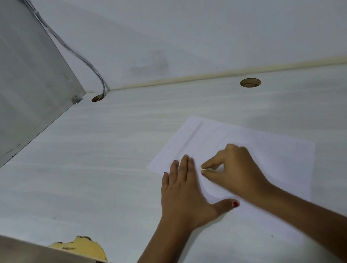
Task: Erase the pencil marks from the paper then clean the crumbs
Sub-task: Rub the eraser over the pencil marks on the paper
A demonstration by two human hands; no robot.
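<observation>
A white sheet of paper (pixel 277 159) lies on the white desk (pixel 87 171), right of centre, with faint grey pencil marks near its far left edge. My left hand (pixel 184 191) lies flat on the paper's left part, fingers straight and thumb spread out to the right. My right hand (pixel 233 168) pinches a small white eraser (pixel 203 167) between thumb and forefinger, its tip on the paper just right of my left fingers. Most of the eraser is hidden by the fingers.
A side panel (pixel 15 83) walls the desk on the left and a wall stands behind. Two round cable holes (pixel 98 98) (pixel 250 82) sit near the back edge; a grey cable (pixel 71 50) drops into the left one. The desk's near left edge is chipped (pixel 86 248).
</observation>
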